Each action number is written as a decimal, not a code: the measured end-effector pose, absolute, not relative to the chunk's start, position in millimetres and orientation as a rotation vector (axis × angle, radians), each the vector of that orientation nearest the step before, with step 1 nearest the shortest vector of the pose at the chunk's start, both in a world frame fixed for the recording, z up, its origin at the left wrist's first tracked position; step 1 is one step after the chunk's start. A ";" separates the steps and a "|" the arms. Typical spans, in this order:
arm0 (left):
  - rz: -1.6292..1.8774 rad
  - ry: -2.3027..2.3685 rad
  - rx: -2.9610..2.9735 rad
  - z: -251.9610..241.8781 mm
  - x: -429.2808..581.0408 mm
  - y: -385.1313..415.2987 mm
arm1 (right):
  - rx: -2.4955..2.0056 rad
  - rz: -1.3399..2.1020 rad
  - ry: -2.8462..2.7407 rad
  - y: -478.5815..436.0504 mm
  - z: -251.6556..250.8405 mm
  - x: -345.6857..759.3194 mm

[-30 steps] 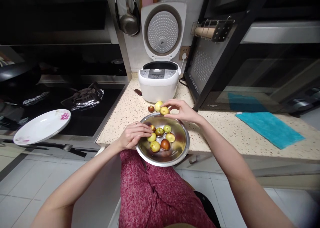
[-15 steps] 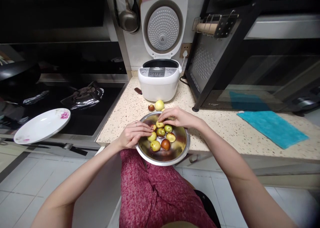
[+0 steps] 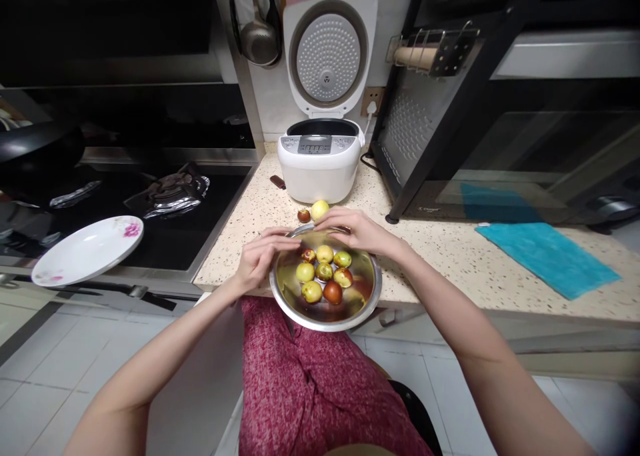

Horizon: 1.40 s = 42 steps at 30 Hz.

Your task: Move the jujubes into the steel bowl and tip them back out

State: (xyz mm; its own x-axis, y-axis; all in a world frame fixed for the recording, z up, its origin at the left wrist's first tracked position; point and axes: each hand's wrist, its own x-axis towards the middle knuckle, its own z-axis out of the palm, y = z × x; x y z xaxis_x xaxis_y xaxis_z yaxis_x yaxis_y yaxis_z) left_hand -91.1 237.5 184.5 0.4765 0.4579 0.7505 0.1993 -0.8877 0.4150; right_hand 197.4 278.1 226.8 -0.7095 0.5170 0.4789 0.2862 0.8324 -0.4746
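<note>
A steel bowl (image 3: 360, 309) is at the counter's front edge, above my lap. Several jujubes lie in it, some yellow-green and some brown, among them a reddish-brown jujube (image 3: 333, 293). My left hand (image 3: 263, 256) is at the bowl's upper-left rim, fingers stretched over the inside and holding no fruit. Over the far rim reaches my right hand (image 3: 357, 231), its fingers extended and apart; its fingertips are partly hidden. Just beyond the bowl, a pale green jujube (image 3: 320, 209) and a small brown jujube (image 3: 304, 216) rest on the counter.
Behind the bowl stands a white rice cooker (image 3: 320, 173) with its lid raised. To the left, a flowered plate (image 3: 90, 253) lies by the gas stove (image 3: 175, 193). A blue cloth (image 3: 547, 256) lies right, before a dark oven (image 3: 540, 143). Ladles (image 3: 260, 41) hang on the wall.
Both hands have come off the jujubes inside the bowl. My right hand has moved up to the far rim, and my left hand has shifted up to the upper-left rim.
</note>
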 end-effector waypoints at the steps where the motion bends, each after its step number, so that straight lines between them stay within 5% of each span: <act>1: 1.406 0.647 2.395 184.7 -90.8 239.0 | -0.618 0.490 -2.400 279.0 226.0 197.8; 8: 1.292 1.030 2.283 180.8 -90.7 250.8 | -0.697 0.616 -2.489 281.2 228.0 202.4; 21: 0.825 0.834 2.716 165.0 -84.1 304.8 | -0.642 0.653 -2.488 280.1 228.9 206.9; 42: 0.932 0.776 2.586 166.5 -72.8 322.8 | -0.706 0.628 -2.324 280.3 217.0 183.3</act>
